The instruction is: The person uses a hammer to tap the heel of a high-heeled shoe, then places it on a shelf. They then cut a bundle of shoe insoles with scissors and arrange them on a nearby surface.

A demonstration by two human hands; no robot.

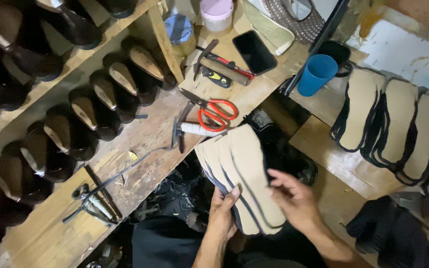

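Head view: left hand clamps near end of fanned stack of tan insoles at centre, over lap; right hand fingers spread, resting on top insole's right edge. Risk: fan slips loose, since grip pinches one end only. Long axis runs near-to-far, tips toward red-handled scissors.

We see a fanned stack of insoles in matt tan board, edged with dark cloth-like binding — more of the same lie far right. The workbench is bare wood, rough and scuffed. On it, scissors show dull metal blades and glossy red plastic handles. The blue cup looks like smooth plastic, the phone glossy black. Dark shoes on the left look smooth — faintly shiny.
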